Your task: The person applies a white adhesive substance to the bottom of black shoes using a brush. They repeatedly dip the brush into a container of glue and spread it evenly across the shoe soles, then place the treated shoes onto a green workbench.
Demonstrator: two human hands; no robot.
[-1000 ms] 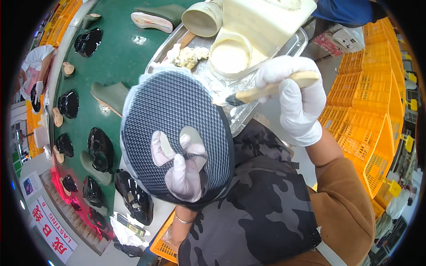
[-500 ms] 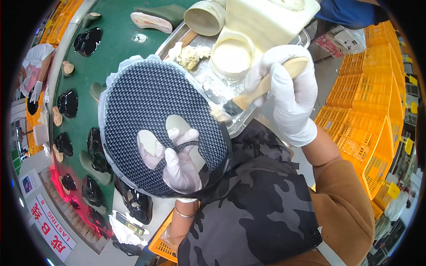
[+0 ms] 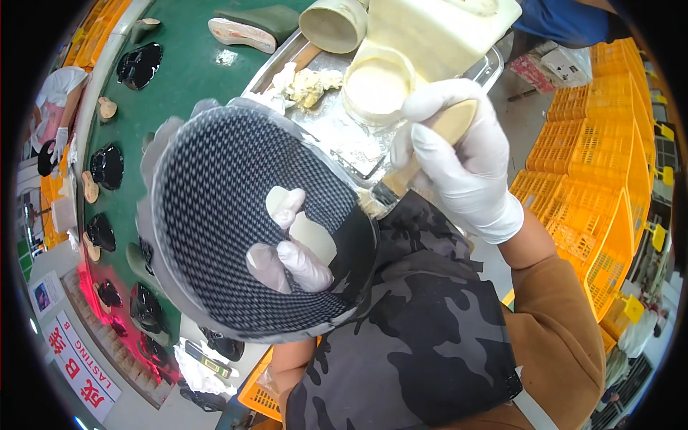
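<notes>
In my white-gloved left hand (image 3: 304, 265) is a shoe upper (image 3: 222, 193), its dark houndstooth-patterned lining facing up and a pale scalloped margin along its left side. The gloved fingers are bent over the lining, beside pale smooth patches (image 3: 314, 239); the rest of that hand is hidden beneath. My right hand (image 3: 469, 158), also gloved in white, is closed round the wooden handle of a flat brush (image 3: 390, 188). Its bristles are at the upper's right edge; I cannot tell whether they touch. Beyond, a cup of cream-coloured paste (image 3: 376, 87) stands on a metal tray (image 3: 351, 132).
A cream container (image 3: 448, 36) and a beige round pot (image 3: 333, 27) sit at the tray's far side. Glossy black uppers (image 3: 107, 166) and foot-shaped lasts lie on the green surface (image 3: 186, 64) at left. Orange crates (image 3: 580, 172) are stacked at right. Another person (image 3: 61, 107) is at far left.
The upper has tilted and curved into a bowl shape, and my left fingers have shifted on it. The brush has moved slightly right and down with my right hand.
</notes>
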